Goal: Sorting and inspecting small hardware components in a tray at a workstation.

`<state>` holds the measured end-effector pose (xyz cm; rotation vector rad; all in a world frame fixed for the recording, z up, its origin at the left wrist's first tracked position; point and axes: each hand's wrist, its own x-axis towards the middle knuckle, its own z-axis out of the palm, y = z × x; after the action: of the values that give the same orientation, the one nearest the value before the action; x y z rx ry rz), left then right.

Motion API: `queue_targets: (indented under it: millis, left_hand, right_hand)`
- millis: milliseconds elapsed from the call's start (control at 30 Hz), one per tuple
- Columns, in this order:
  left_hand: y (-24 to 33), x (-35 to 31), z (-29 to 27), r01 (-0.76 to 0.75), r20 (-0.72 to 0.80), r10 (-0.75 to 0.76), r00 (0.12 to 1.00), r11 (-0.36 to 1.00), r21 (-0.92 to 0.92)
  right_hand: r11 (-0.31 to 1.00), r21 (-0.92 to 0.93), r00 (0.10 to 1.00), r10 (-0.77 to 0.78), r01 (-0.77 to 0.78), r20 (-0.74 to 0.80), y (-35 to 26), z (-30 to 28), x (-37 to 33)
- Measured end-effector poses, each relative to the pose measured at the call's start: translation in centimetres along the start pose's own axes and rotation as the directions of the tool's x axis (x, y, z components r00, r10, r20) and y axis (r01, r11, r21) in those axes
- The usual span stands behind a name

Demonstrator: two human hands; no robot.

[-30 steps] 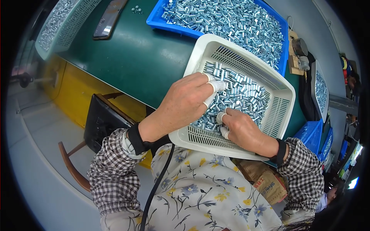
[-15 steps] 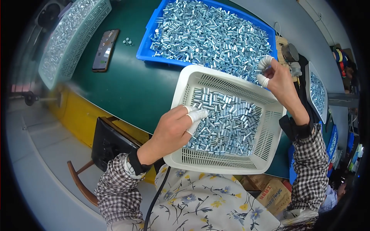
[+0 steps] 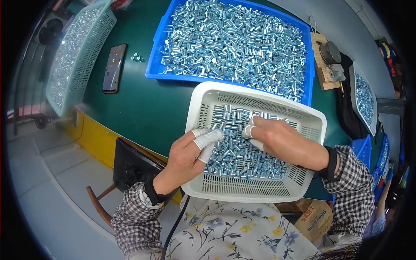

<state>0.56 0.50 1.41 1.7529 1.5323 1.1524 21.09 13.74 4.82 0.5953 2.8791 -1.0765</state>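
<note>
A white slotted basket stands at the table's front edge, partly filled with small silver metal sleeves. Over its left part is my left hand, thumb and fingers pressed together just above the pieces. My right hand reaches in from the right, its fingers bent into a pinch close to the left fingertips. White covers wrap several fingertips on both hands. Whatever sits in either pinch is hidden or too small to name. Behind the basket, a blue tray is heaped with similar sleeves.
On the green table lie a phone and several loose metal pieces. A pale green basket of small shiny parts stands far left. At right are a wooden block and a white tray of parts. A chair stands lower left.
My right hand has moved from the blue tray's near right corner down and left into the white basket. The left hand stays over the basket's left part. The view has shifted slightly.
</note>
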Motion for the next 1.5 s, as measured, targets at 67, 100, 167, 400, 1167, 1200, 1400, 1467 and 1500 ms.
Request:
queue_targets:
  millis: [67, 100, 167, 400, 1167, 1200, 1400, 1467, 1500]
  left_hand:
    - [0.0, 0.0, 0.0, 0.007, 0.001, -0.007, 1.000, 1.000, 0.008]
    - [0.0, -0.1, 0.0, 0.008, 0.001, -0.008, 1.000, 1.000, 0.011]
    - [0.0, -0.2, 0.0, 0.014, 0.000, -0.014, 1.000, 1.000, 0.017]
    - [-0.5, -0.2, 0.3, -0.070, -0.028, 0.071, 0.997, 0.997, 0.040]
    - [-0.6, -0.3, 0.3, -0.033, -0.002, 0.033, 0.999, 0.999, 0.032]
    - [-0.6, -0.4, 0.3, -0.036, -0.006, 0.036, 0.999, 0.999, 0.029]
    - [-0.5, -0.4, 0.3, -0.031, -0.001, 0.031, 1.000, 0.999, 0.027]
    - [-0.5, -0.4, 0.3, -0.032, 0.001, 0.032, 0.999, 0.999, 0.018]
    - [-0.5, -0.4, 0.3, -0.032, 0.000, 0.032, 0.999, 0.999, 0.017]
  right_hand:
    - [0.999, -0.003, 0.981, 0.045, -0.045, 0.190, 0.1, 1.4, 0.1]
    - [0.999, -0.002, 0.980, 0.048, -0.048, 0.195, 0.1, 1.8, 0.2]
    - [0.998, 0.000, 0.977, 0.054, -0.055, 0.205, 0.1, 2.7, 0.3]
    - [0.972, 0.032, 0.971, -0.235, 0.234, 0.045, -0.3, 5.5, 0.6]
    - [0.870, -0.284, 0.915, -0.392, 0.403, 0.100, -1.2, 6.8, 0.9]
    - [0.865, -0.284, 0.910, -0.396, 0.414, 0.121, -1.0, 6.7, 1.0]
    - [0.895, -0.282, 0.938, -0.323, 0.346, 0.124, -0.5, 6.9, 0.7]
    - [0.928, -0.257, 0.963, -0.254, 0.269, 0.093, -0.3, 7.1, 0.7]
    - [0.942, -0.243, 0.973, -0.217, 0.230, 0.078, -0.2, 7.1, 0.7]
